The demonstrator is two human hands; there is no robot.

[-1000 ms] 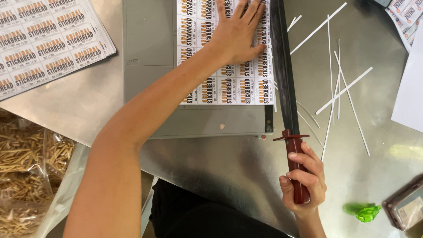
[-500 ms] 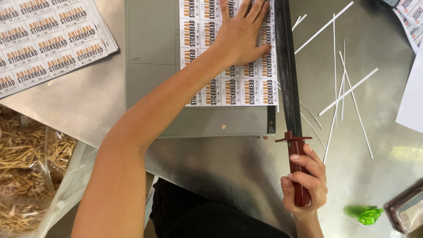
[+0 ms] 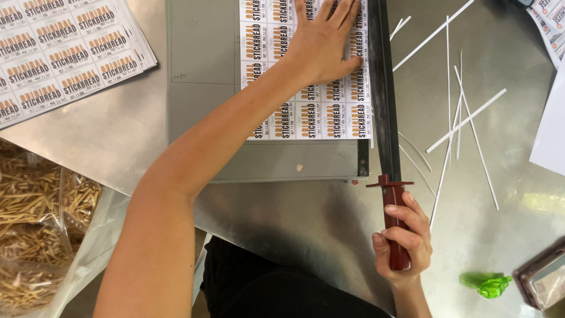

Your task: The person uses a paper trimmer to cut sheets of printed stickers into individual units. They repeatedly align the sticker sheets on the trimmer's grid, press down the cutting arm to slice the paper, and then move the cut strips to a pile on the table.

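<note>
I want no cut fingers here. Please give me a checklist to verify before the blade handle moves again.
1. Left hand flat on the label sheet: ok.
2. Fingertips away from the blade: not ok, they lie right beside it.
3. Right hand closed around the handle: ok.
4. Sheet edge square along the blade: cannot tell.
5. Paper strips off the cutter base: ok, they lie on the table.
</note>
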